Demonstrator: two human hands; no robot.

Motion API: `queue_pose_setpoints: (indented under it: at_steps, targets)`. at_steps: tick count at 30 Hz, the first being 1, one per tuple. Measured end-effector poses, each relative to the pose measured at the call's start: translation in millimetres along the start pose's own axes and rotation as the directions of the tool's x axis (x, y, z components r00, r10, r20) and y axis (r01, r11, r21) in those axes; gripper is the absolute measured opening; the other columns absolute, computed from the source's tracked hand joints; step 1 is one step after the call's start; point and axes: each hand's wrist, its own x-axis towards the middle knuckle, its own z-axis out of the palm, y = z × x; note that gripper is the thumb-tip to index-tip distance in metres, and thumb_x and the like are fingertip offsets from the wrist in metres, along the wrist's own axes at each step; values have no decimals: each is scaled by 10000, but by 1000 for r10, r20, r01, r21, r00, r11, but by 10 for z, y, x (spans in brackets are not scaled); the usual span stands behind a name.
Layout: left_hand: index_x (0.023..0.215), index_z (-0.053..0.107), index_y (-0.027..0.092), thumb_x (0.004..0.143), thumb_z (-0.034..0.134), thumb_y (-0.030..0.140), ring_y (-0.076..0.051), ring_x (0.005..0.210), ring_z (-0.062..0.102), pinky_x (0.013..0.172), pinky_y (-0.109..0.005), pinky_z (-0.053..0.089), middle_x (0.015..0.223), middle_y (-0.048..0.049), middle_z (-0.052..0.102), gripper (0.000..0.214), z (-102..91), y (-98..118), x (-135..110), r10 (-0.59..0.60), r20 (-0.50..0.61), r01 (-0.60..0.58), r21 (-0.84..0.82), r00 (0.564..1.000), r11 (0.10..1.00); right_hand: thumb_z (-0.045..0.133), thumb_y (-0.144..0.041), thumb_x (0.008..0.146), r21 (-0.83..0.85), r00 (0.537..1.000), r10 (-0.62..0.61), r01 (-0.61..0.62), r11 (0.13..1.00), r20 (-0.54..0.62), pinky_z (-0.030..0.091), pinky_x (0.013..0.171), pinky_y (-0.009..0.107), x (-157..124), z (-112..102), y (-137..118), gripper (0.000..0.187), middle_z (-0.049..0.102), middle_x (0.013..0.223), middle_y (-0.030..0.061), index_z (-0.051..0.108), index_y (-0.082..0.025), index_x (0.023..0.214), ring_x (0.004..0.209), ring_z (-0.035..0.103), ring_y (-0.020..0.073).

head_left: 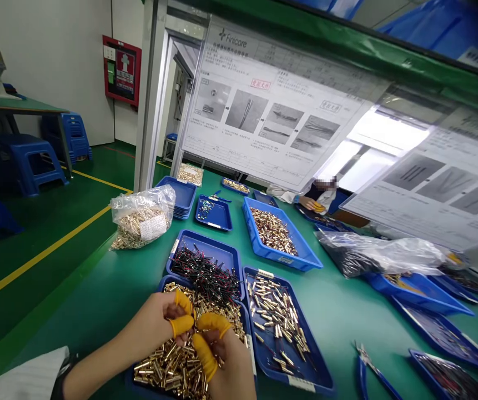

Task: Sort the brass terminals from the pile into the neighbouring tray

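My left hand (pixel 161 325) and my right hand (pixel 222 355) meet above a blue tray (pixel 132 378) heaped with small brass pins (pixel 172 366). Both wear yellow finger cots. The fingertips of both hands are pinched together around something too small to make out. Just behind lies a blue tray (pixel 180 244) of thin black and red wires (pixel 205 272). To the right a blue tray (pixel 309 372) holds scattered brass pins (pixel 276 314).
A clear bag of brass parts (pixel 141 216) sits at the table's left edge. Another blue tray (pixel 292 255) with brass parts lies further back, with more trays and a plastic bag (pixel 380 253) at right. Blue-handled pliers (pixel 372 369) lie front right. Another person's hand (pixel 311 204) works across the table under hanging instruction sheets (pixel 280 105).
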Motion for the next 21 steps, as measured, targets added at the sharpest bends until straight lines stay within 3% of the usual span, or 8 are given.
queue_pose_setpoints:
  at_steps: [3, 6, 9, 15, 18, 21]
  targets:
    - [672, 535, 154, 650, 602, 226, -149, 599, 537, 504, -231, 465, 623, 17, 545, 101, 79, -17, -43, 17, 39, -15, -41, 999, 999, 668, -382, 688, 150, 995, 96, -94, 984, -10, 537, 553, 267, -7, 91, 22, 245, 694, 674, 60, 599, -171, 791, 594, 666, 196]
    - [688, 584, 149, 673, 560, 187, -146, 631, 522, 525, -218, 440, 654, 10, 548, 47, 111, -8, -61, 82, 16, -83, 95, 997, 992, 680, -497, 639, 209, 983, 177, -162, 964, -53, 507, 467, 236, -15, 95, 9, 351, 681, 581, 39, 608, -171, 750, 482, 636, 167]
    - [682, 617, 148, 666, 525, 139, -140, 632, 504, 526, -205, 397, 646, 11, 546, 93, 126, 13, -69, 175, -30, -162, 257, 984, 953, 642, -541, 665, 180, 982, 182, -171, 969, -44, 461, 432, 209, -28, 58, -45, 371, 621, 439, -1, 605, -173, 685, 386, 572, 130]
    - [687, 599, 149, 700, 524, 175, -143, 630, 509, 547, -215, 412, 679, -2, 560, 80, 84, 32, -60, 237, -26, -221, 270, 971, 937, 613, -456, 749, 332, 984, 139, -168, 928, 109, 451, 504, 210, 9, -113, -181, 291, 609, 485, -21, 553, -175, 702, 454, 565, 113]
    - [726, 603, 164, 765, 515, 216, -151, 654, 509, 576, -231, 410, 722, -5, 563, 110, -1, 37, -48, 202, 20, -192, 425, 979, 884, 615, -400, 768, 341, 991, 132, -128, 931, 14, 425, 529, 211, 48, -234, -185, 236, 606, 559, -27, 548, -176, 737, 488, 540, 101]
    - [756, 617, 192, 775, 561, 189, -174, 743, 515, 642, -248, 399, 779, -3, 572, 59, -40, 38, -60, 174, 204, -264, 615, 963, 743, 581, -409, 785, 280, 986, 118, -81, 957, -115, 381, 487, 215, 60, -276, -134, 241, 580, 577, -27, 548, -173, 750, 458, 494, 97]
